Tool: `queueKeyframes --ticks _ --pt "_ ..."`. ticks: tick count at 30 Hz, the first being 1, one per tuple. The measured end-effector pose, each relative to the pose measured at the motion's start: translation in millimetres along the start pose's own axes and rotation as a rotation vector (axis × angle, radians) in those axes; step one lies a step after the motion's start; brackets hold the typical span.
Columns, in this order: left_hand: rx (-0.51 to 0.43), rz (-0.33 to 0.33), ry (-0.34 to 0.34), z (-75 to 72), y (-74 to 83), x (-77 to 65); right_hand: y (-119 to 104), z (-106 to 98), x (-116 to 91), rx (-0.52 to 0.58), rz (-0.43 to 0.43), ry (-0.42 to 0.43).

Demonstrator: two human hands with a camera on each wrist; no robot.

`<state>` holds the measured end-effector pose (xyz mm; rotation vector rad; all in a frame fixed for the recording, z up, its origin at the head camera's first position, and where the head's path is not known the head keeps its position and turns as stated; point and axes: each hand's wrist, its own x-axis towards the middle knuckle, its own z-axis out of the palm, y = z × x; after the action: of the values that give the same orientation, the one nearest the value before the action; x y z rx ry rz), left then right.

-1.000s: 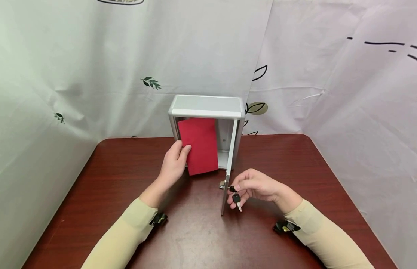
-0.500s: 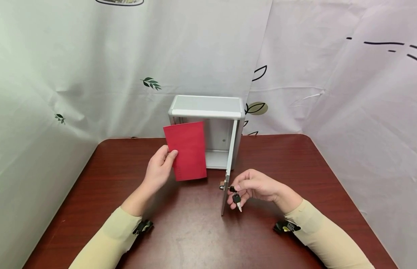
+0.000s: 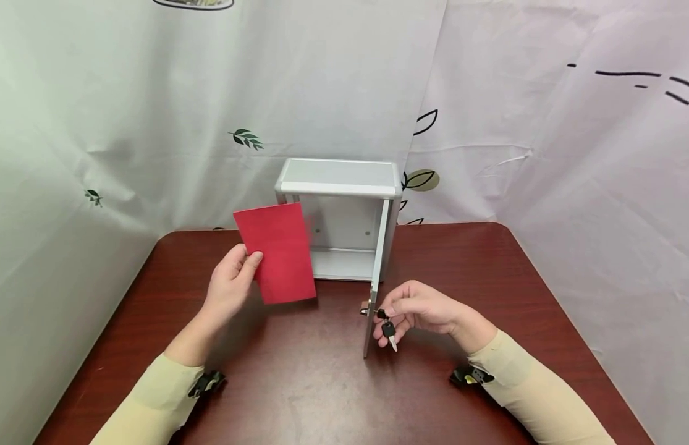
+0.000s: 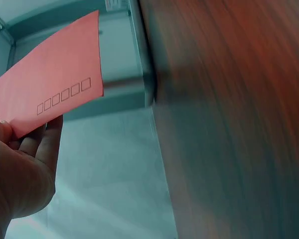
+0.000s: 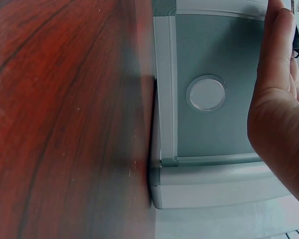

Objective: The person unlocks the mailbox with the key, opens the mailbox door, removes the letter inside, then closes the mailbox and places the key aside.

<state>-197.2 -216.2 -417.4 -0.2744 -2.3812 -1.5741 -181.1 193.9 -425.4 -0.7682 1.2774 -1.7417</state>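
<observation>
White cloth (image 3: 333, 80) hangs behind the reddish-brown surface (image 3: 300, 383). Forearm angled forward, the left hand (image 3: 230, 281) pinches a red envelope (image 3: 281, 256) before the left edge of the silver box (image 3: 338, 175); the right hand (image 3: 419, 311) pinches a key (image 3: 382, 313) at the open door (image 3: 380, 256). Inside, two dots mark the back wall (image 3: 343, 219).

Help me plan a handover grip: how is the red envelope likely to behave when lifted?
The red envelope is probably fairly stiff: pinched near one edge by the left hand, it shows little droop. It looks light, since one hand supports it by that edge. Being thin, it may crease if squeezed hard.
</observation>
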Motion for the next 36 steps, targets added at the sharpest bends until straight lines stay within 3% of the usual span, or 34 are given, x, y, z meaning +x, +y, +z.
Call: queueKeyframes --ticks 7,12,17,24,31,36 --pt "0.022 -0.007 0.019 -19.7 -14.0 0.5 1 -1 0 0.007 0.000 -0.004" --pt "-0.084 -0.057 -0.005 -29.5 -28.0 1.3 2 -2 0 0.002 -0.003 -0.004" --pt "-0.148 -0.107 0.035 -40.3 -41.2 4.9 2 -1 0 0.000 -0.002 -0.005" --pt "-0.138 -0.188 0.025 -55.1 -51.5 10.3 1 -1 0 0.003 -0.001 -0.003" --pt "-0.063 -0.205 0.001 -65.6 -56.9 11.2 1 -2 0 0.005 -0.002 0.000" --pt "-0.059 -0.248 -0.025 -71.1 -61.5 12.2 1 -1 0 0.009 -0.002 0.002"
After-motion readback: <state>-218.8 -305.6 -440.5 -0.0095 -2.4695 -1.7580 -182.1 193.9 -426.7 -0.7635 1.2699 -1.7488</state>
